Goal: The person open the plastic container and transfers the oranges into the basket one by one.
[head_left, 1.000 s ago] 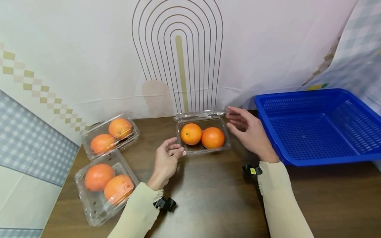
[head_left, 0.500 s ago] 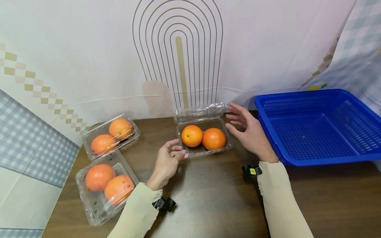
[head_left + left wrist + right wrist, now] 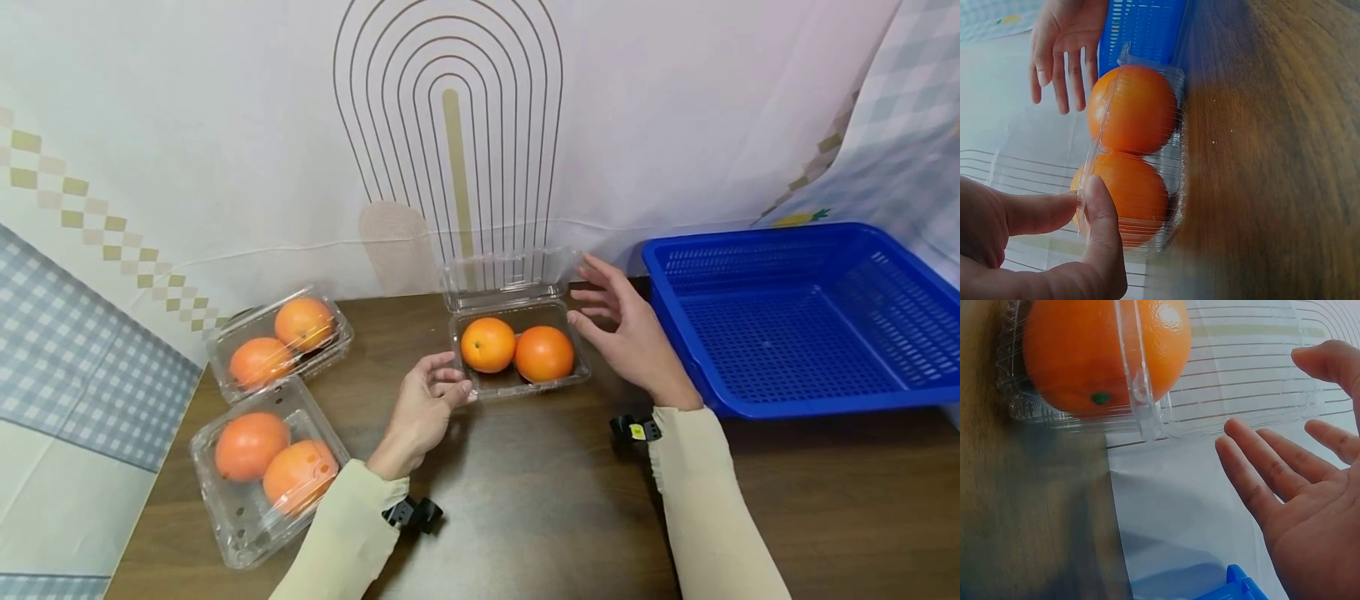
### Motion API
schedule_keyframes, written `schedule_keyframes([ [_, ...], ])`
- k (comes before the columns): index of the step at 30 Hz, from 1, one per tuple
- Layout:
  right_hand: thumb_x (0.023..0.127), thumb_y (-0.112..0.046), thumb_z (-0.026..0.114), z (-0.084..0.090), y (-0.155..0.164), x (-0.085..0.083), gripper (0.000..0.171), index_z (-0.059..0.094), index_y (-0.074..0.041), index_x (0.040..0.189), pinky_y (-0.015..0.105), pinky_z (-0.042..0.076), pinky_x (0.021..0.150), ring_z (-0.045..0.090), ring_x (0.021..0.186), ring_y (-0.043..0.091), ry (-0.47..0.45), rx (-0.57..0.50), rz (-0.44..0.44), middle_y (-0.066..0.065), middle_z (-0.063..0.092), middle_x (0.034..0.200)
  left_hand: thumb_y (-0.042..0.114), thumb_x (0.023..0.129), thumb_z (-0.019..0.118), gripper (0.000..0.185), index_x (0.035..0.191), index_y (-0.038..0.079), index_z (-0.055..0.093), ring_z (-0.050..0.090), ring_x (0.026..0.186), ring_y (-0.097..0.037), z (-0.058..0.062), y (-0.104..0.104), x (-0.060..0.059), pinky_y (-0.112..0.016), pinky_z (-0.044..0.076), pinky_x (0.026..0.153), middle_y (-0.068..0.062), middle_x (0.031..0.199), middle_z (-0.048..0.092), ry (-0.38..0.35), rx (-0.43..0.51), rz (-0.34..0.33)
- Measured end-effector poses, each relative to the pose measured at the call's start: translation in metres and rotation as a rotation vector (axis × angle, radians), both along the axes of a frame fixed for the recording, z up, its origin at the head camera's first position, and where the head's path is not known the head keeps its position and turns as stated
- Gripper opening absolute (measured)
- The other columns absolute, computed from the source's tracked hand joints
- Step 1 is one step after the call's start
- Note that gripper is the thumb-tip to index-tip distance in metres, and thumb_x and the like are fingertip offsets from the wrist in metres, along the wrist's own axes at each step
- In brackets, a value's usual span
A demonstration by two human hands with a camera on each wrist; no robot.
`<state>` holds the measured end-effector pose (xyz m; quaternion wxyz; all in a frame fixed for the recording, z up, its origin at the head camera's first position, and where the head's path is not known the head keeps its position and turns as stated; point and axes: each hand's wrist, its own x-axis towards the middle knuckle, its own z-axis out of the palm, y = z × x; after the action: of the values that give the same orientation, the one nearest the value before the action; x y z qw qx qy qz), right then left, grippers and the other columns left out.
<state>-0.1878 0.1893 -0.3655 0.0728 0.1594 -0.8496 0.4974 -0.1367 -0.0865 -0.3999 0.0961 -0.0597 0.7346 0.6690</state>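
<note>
Though clear, lid [image 3: 501, 277] barely discernible

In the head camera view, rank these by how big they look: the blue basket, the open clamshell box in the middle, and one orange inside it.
1. blue basket, plainly the largest.
2. open clamshell box, lid raised.
3. left orange, smallest; right orange looks alike.

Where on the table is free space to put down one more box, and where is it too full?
The dark table is bare in front, between the two sleeves, below the open clamshell. The blue basket on the right holds nothing. The left edge is crowded: two closed clamshells lie close together there.
</note>
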Motion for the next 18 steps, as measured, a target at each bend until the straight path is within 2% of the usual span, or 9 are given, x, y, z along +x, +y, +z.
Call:
schedule_keyframes([
  [3, 0.099, -0.017, 0.069, -0.0022, 0.0000, -0.0010, 0.071, 0.032, -0.025, 0.159, 0.054, 0.054, 0.110, 0.060, 0.130, 0.031, -0.002, 0.009, 0.009, 0.008, 0.050, 0.154, -0.005, 0.096, 0.063, 0.050, 0.144, -0.001, 0.046, 0.066, 0.085, -0.011, 0.0001, 0.0000, 0.0002, -0.029, 0.063, 0.083, -0.019, 0.117, 0.059, 0.004, 0.003, 0.000],
  [7, 0.098, -0.017, 0.070, -0.0036, -0.0008, -0.0016, 0.064, 0.040, -0.020, 0.155, 0.052, 0.054, 0.111, 0.060, 0.128, 0.030, -0.010, 0.022, 0.024, 0.013, 0.055, 0.148, -0.005, 0.096, 0.063, 0.051, 0.144, 0.000, 0.046, 0.066, 0.087, -0.013, 0.0000, -0.0006, -0.0001, -0.026, 0.061, 0.081, -0.019, 0.118, 0.058, -0.010, 0.006, -0.003],
  [18, 0.096, -0.020, 0.074, 0.0010, -0.0008, -0.0006, 0.059, 0.049, -0.013, 0.149, 0.053, 0.053, 0.113, 0.059, 0.128, 0.031, -0.057, 0.156, 0.049, 0.015, 0.057, 0.145, -0.005, 0.096, 0.063, 0.051, 0.144, -0.001, 0.046, 0.066, 0.084, -0.011, 0.0003, -0.0010, 0.0002, -0.021, 0.060, 0.076, -0.019, 0.118, 0.058, -0.012, 0.016, -0.013],
])
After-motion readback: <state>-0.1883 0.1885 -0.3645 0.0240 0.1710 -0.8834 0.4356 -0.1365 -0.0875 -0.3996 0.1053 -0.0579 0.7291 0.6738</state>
